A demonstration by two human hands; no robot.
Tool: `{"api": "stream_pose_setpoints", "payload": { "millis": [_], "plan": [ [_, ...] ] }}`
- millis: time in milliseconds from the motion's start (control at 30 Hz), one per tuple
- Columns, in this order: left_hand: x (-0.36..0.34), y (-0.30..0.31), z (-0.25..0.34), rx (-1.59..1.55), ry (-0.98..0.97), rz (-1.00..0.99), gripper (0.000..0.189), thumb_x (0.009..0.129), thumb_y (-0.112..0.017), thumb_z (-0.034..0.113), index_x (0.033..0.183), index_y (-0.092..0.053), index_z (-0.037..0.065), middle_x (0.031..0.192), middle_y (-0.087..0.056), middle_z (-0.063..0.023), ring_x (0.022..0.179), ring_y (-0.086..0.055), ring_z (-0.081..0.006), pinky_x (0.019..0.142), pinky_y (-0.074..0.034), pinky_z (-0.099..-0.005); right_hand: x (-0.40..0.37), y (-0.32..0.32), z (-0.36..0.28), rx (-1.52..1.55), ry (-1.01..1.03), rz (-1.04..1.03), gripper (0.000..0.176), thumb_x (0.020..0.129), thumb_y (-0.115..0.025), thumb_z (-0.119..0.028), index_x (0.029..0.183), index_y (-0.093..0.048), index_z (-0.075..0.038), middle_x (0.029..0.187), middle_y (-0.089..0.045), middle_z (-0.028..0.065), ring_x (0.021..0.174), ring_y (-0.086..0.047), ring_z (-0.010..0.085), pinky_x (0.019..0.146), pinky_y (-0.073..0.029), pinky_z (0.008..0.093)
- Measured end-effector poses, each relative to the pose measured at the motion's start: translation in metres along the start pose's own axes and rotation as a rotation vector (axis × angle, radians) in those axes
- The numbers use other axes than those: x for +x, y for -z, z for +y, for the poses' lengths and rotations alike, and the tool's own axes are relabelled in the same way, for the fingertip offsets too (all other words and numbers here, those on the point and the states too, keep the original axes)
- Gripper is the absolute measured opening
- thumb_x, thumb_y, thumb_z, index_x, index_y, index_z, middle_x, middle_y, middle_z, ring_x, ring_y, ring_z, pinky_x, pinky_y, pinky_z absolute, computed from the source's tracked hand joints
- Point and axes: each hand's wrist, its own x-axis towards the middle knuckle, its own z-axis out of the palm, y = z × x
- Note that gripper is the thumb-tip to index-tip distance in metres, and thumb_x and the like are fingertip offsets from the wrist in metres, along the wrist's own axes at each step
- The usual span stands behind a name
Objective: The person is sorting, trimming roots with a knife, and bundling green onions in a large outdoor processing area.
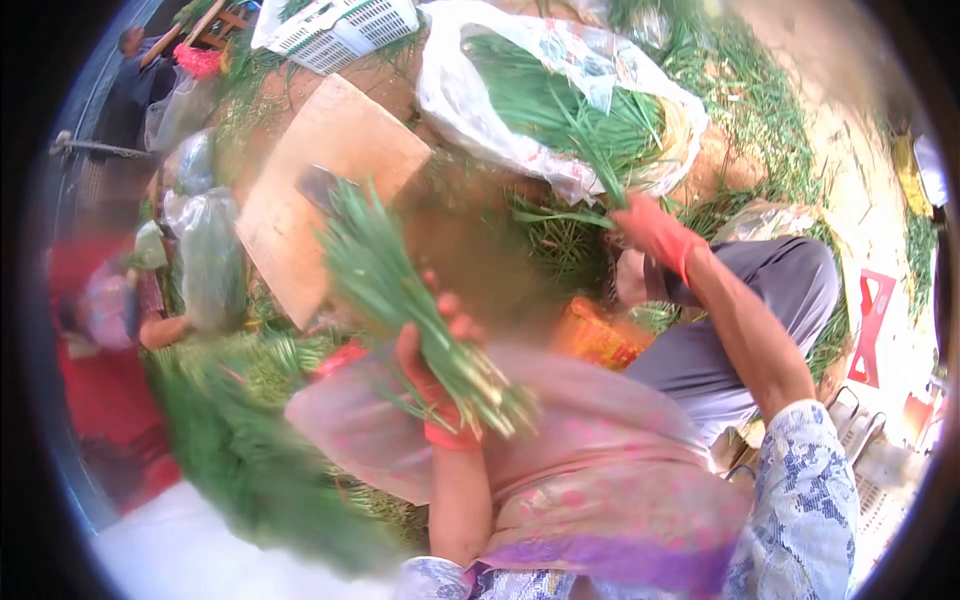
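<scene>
My left hand [432, 372], in a thin red glove, is closed around a bunch of green chives [392, 290], leaf tips pointing up and left, pale root ends down and right. My right hand [655, 230], also in a red glove, reaches forward and pinches a few loose chive stalks [590, 165] at the edge of a white plastic bag of chives [560, 110]. A pink patterned cloth [590, 470] covers my lap below both hands.
A flat cardboard piece [310, 190] lies on the ground ahead left. White plastic crate [340, 25] at the top. Bagged greens [205, 240] and another person [110, 310] sit at the left. Loose chives [760, 120] litter the ground. A yellow packet [595, 335] lies by my knee.
</scene>
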Motion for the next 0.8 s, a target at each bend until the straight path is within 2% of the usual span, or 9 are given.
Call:
{"api": "stream_pose_setpoints", "payload": {
  "millis": [33,67,200,333,400,500,600,733,800],
  "plan": [
    [0.004,0.010,0.000,-0.015,0.001,0.055,0.060,0.098,-0.062,0.025,0.151,-0.040,0.009,0.120,-0.060,-0.0097,0.096,-0.066,-0.0188,0.089,-0.056,-0.0400,-0.015,-0.004,-0.014,0.074,-0.008,-0.003,0.029,0.096,-0.061,-0.025,0.110,-0.064,0.000,0.078,-0.064,0.0042,0.060,-0.055,0.0163,0.054,-0.046,0.0344],
    [0.004,0.016,-0.002,-0.032,0.010,0.120,0.060,0.097,-0.063,0.025,0.151,-0.041,0.009,0.122,-0.059,-0.0107,0.096,-0.066,-0.0206,0.091,-0.057,-0.0420,-0.007,-0.019,-0.001,0.095,0.197,0.236,0.029,0.096,-0.063,-0.027,0.112,-0.065,-0.003,0.077,-0.064,0.0039,0.061,-0.056,0.0154,0.055,-0.047,0.0339],
    [-0.006,0.023,-0.009,0.093,0.038,0.192,0.057,0.098,-0.062,0.027,0.148,-0.044,0.006,0.118,-0.063,-0.0133,0.094,-0.068,-0.0247,0.087,-0.061,-0.0428,-0.044,-0.015,-0.075,0.412,0.171,0.162,0.027,0.099,-0.060,-0.024,0.116,-0.063,-0.004,0.078,-0.065,0.0039,0.057,-0.059,0.0127,0.056,-0.049,0.0286],
    [-0.012,0.015,-0.009,0.167,0.018,0.202,0.056,0.097,-0.063,0.028,0.146,-0.046,0.006,0.117,-0.065,-0.0146,0.090,-0.071,-0.0228,0.082,-0.064,-0.0393,-0.053,-0.048,-0.064,1.412,-0.169,-0.462,0.021,0.104,-0.051,-0.021,0.117,-0.059,-0.006,0.079,-0.062,0.0023,0.047,-0.047,0.0108,0.044,-0.041,0.0265],
    [-0.011,0.011,-0.010,0.172,0.034,0.278,0.055,0.097,-0.065,0.028,0.144,-0.049,0.006,0.116,-0.068,-0.0151,0.087,-0.073,-0.0220,0.082,-0.064,-0.0378,-0.105,-0.062,-0.078,1.283,-0.047,-0.474,0.025,0.104,-0.051,-0.021,0.123,-0.057,-0.006,0.082,-0.062,0.0014,0.047,-0.044,0.0103,0.045,-0.039,0.0251],
    [-0.012,0.015,-0.008,0.164,0.077,0.313,0.055,0.096,-0.067,0.028,0.143,-0.049,0.006,0.114,-0.068,-0.0141,0.085,-0.073,-0.0204,0.079,-0.064,-0.0360,-0.149,-0.078,-0.081,1.212,-0.120,-0.426,0.032,0.103,-0.057,-0.024,0.128,-0.058,-0.003,0.084,-0.065,0.0029,0.056,-0.053,0.0114,0.051,-0.045,0.0266],
    [-0.020,0.009,-0.009,0.174,0.053,0.290,0.057,0.095,-0.067,0.029,0.144,-0.048,0.006,0.111,-0.067,-0.0120,0.084,-0.071,-0.0186,0.076,-0.063,-0.0340,-0.188,-0.073,-0.083,1.003,-0.033,-0.353,0.030,0.102,-0.060,-0.025,0.122,-0.063,-0.002,0.085,-0.068,0.0047,0.057,-0.056,0.0121,0.052,-0.047,0.0268],
    [-0.022,0.003,-0.009,0.241,0.035,0.211,0.059,0.096,-0.064,0.034,0.145,-0.047,0.005,0.108,-0.064,-0.0095,0.083,-0.066,-0.0165,0.074,-0.058,-0.0338,-0.197,-0.032,-0.081,0.823,0.024,-0.235,0.029,0.103,-0.062,-0.028,0.114,-0.069,-0.002,0.079,-0.072,0.0099,0.045,-0.051,0.0115,0.041,-0.037,0.0251],
    [-0.019,0.013,-0.005,0.242,0.041,0.138,0.060,0.098,-0.062,0.032,0.147,-0.043,0.004,0.107,-0.063,-0.0094,0.081,-0.064,-0.0176,0.073,-0.057,-0.0345,-0.203,0.002,-0.092,0.561,0.128,-0.058,0.032,0.104,-0.058,-0.030,0.122,-0.063,-0.003,0.081,-0.074,0.0109,0.042,-0.048,0.0092,0.038,-0.033,0.0239]
  ]
}}
